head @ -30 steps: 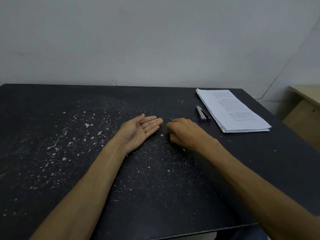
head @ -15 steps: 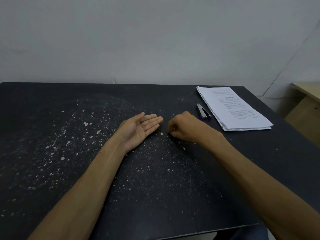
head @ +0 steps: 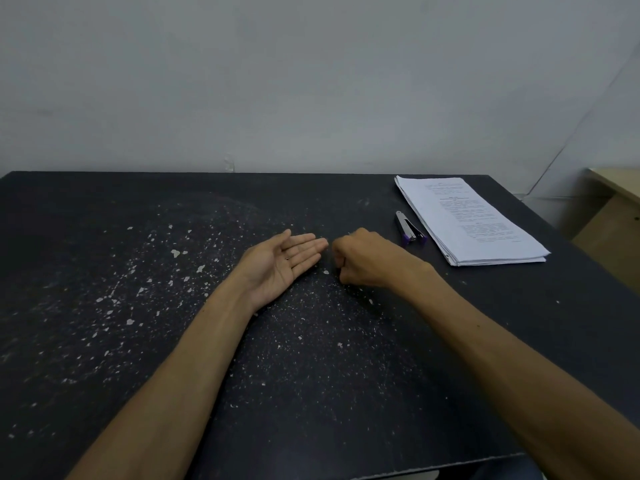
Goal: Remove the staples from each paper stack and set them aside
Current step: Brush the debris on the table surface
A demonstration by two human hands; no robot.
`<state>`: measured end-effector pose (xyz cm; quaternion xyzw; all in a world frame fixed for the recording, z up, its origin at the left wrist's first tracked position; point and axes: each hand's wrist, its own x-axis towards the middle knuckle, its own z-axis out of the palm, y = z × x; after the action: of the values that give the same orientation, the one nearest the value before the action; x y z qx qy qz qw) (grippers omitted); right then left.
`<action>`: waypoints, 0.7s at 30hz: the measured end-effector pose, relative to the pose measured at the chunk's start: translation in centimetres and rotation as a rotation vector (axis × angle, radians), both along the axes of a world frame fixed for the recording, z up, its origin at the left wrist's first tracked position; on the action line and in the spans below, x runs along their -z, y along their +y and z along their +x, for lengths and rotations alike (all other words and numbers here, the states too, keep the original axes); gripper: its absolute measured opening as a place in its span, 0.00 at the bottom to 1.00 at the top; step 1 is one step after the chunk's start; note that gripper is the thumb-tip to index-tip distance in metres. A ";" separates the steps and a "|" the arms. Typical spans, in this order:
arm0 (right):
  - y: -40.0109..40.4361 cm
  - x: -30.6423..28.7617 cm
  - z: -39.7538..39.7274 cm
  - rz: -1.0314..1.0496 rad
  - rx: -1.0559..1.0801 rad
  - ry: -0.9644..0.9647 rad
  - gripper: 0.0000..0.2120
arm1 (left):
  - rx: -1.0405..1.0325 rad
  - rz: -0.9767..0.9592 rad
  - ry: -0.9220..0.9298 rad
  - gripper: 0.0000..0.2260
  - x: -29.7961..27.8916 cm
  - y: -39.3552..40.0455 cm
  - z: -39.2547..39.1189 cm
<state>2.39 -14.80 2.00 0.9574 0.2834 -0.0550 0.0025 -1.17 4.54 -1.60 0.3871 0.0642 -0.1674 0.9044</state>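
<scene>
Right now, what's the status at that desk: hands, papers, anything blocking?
Left hand open, palm up on the table. Right hand curled beside it; contents cannot be told. Paper stack far right, untouched, staple remover alongside. Nothing blocking.

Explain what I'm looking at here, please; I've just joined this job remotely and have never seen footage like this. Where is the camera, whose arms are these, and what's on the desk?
There is no machine here: a person works with bare hands, and the single picture comes from a wide-angle camera worn on their head, looking forward and down.

The left hand lies palm up with straight fingers on the dark table, which is speckled with pale flecks. A tiny dark thing sits on the palm, too small to identify.

The right hand is curled into a loose fist, fingertips down at the table. Whether it pinches anything cannot be seen.

Further right lies a small metal tool with purple ends, and beside it a stack of printed paper. Neither hand touches them.
</scene>
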 end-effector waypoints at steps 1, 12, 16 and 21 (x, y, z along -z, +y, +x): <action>-0.1 0.1 0.0 0.019 0.004 0.015 0.07 | 0.000 -0.002 0.000 0.21 0.0 0.0 0.0; -2.8 0.6 0.7 0.553 0.142 0.266 0.04 | 0.002 0.005 0.005 0.20 -0.5 -0.1 -0.3; -3.9 0.1 1.1 0.484 0.127 0.298 0.05 | 0.004 0.010 0.008 0.20 -0.5 -0.1 -0.2; -3.9 -0.5 1.1 0.332 0.082 0.273 0.09 | 0.012 0.009 0.010 0.20 -0.4 0.0 -0.2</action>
<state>3.46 -18.66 2.49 0.9391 0.2471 -0.1369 -0.1957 -1.35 4.50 -1.16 0.3905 0.0673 -0.1744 0.9014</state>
